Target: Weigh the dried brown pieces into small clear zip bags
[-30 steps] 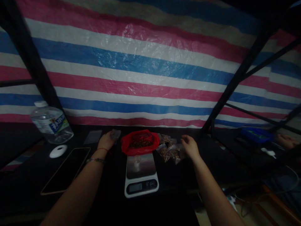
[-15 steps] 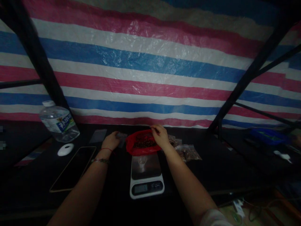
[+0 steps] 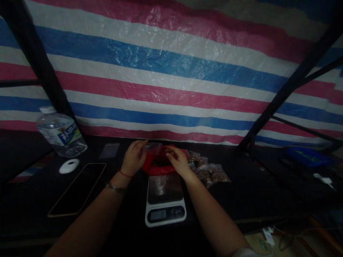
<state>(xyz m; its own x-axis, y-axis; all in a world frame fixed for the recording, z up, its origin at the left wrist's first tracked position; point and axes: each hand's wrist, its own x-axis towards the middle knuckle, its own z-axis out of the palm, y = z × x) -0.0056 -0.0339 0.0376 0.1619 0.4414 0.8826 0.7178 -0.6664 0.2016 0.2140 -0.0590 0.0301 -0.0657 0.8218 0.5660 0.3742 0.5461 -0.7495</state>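
Observation:
My left hand (image 3: pixel 134 157) is closed on a small clear zip bag (image 3: pixel 154 146), which it holds over the left part of a red plastic bag (image 3: pixel 148 167). Inside the open red bag lie small dark brown pieces (image 3: pixel 160 162), too dim to name. Over the right side of that bag is my right hand (image 3: pixel 179 161), its fingers curled together above the pieces; whatever they grip is hidden. A white kitchen scale (image 3: pixel 165 194) stands just in front of the red bag, with a small clear cup (image 3: pixel 160 182) on its plate.
Several filled zip bags (image 3: pixel 214 174) lie right of the red bag. To the left are a flat clear bag (image 3: pixel 109 151), a phone (image 3: pixel 77 189), a white mouse (image 3: pixel 69 166) and a large plastic bottle (image 3: pixel 61 132). Striped sheeting (image 3: pixel 166 92) hangs behind the black table.
My left hand has lifted the zip bag and brought it right, over the red bag. My right hand has left the red bag's far rim and come lower, over its contents.

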